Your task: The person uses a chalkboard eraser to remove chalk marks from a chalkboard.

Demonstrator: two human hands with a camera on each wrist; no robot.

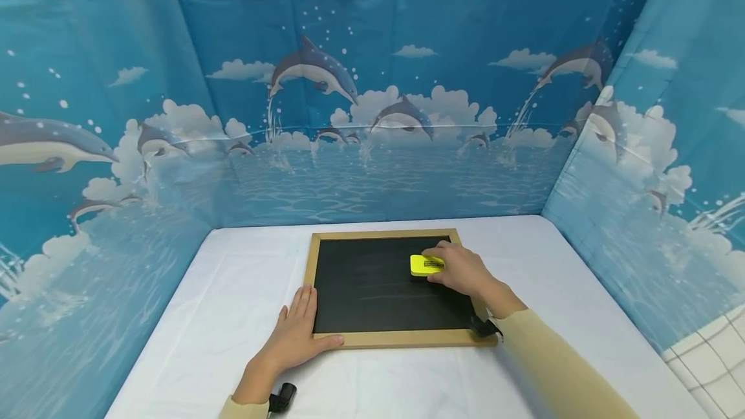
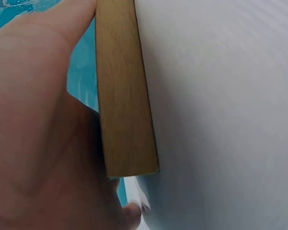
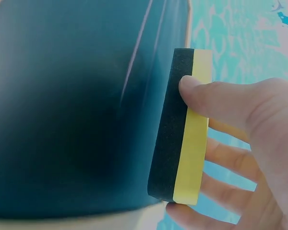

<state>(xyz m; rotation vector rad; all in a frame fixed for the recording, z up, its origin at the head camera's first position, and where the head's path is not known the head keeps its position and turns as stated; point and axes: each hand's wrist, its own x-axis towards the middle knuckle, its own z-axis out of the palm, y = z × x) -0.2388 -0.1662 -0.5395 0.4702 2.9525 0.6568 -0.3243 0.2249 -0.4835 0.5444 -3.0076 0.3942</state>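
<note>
A chalkboard (image 1: 372,296) with a wooden frame (image 2: 125,96) lies on the white table. My right hand (image 1: 462,270) grips a yellow board eraser (image 1: 423,265) over the upper right part of the black surface. In the right wrist view the eraser (image 3: 182,134) shows a black felt side toward the board, the thumb on one edge and fingers around the other. Faint pale streaks (image 3: 137,52) mark the board there. My left hand (image 1: 293,335) rests on the lower left corner of the frame, fingers straight along the left side and thumb on the bottom edge.
The white tablecloth (image 1: 244,277) spreads around the board. Blue curtains (image 1: 372,173) printed with dolphins and clouds stand behind and on both sides. Pale tiles (image 1: 716,354) show at the lower right. A black wrist device (image 1: 283,398) sits on the left wrist.
</note>
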